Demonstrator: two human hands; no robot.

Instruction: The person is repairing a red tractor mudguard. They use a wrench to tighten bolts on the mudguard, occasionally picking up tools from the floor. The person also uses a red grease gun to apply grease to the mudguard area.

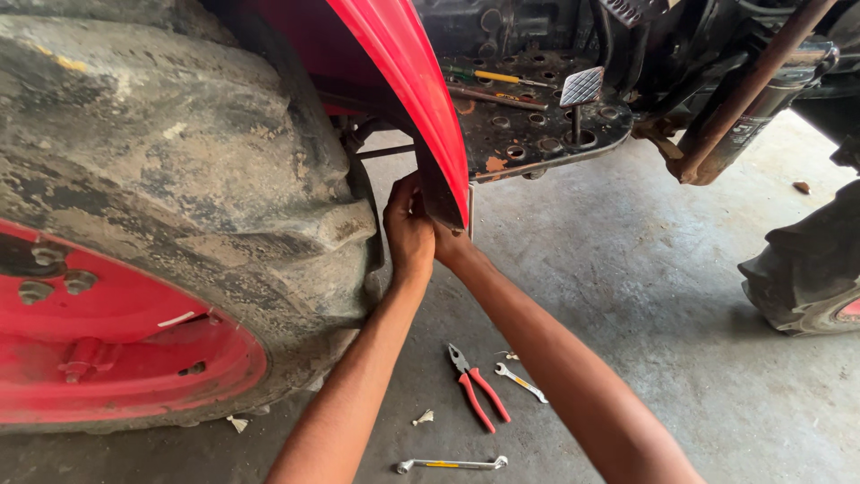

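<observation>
the grey concrete floor (627,269) was dusty and stained. on it lay red-handled pliers (477,387), jaws pointing away from the person, and just beside them to the right a small silver spanner (521,382). nearer the person lay a longer silver wrench (452,464), almost crosswise. small pale scraps (424,418) sat close by. a large muddy tyre (179,179) stood on the floor at left.

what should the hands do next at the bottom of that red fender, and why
Probably keep the left hand bracing the lower edge of the red fender while the right hand works behind it. Both hands are pressed together at that edge beside the big tyre, and neither holds a tool: the pliers and small wrench lie on the floor. What the fingers grip is hidden.
</observation>
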